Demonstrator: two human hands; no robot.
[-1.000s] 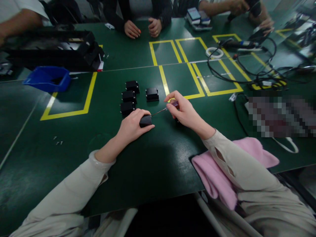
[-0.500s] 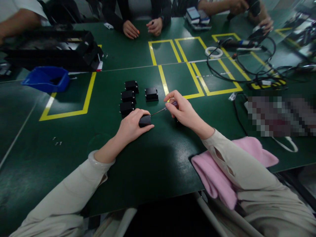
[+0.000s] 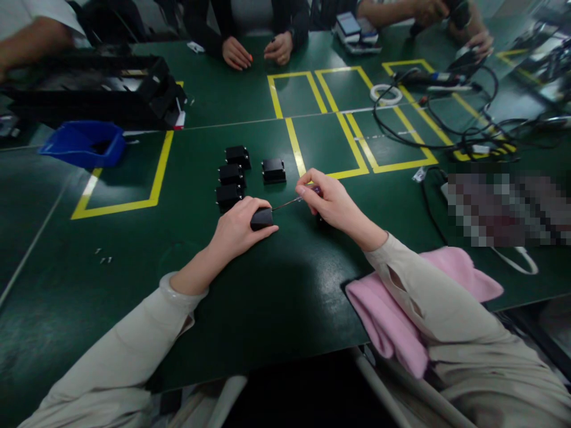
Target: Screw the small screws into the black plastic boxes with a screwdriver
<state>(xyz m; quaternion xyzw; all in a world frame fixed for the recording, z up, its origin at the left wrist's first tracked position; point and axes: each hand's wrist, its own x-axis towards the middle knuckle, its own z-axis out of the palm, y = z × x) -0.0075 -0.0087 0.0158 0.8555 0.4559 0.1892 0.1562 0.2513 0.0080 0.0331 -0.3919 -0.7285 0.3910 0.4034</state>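
My left hand (image 3: 241, 229) is closed around a small black box-shaped part (image 3: 262, 219) on the green table. In my right hand (image 3: 325, 199) is a screwdriver (image 3: 288, 203), gripped by its dark handle. Its thin metal shaft points left, and the tip meets the upper right edge of the part. Just beyond my left hand, several similar black parts (image 3: 231, 174) stand in a column, with small shiny spots at their corners. Another black part (image 3: 273, 170) sits apart to their right. Something dark lies partly hidden below my right hand.
A blue bin (image 3: 84, 144) and a long black tray (image 3: 102, 89) stand at left. Several tiny screws (image 3: 106, 260) lie nearer. A pink cloth (image 3: 392, 315) lies under my right forearm. Black cables (image 3: 446, 134) and a white ring (image 3: 386, 94) are at right. Other people sit opposite.
My right hand has shifted its fingers slightly around the screwdriver handle. The left hand and the black part stay where they were.
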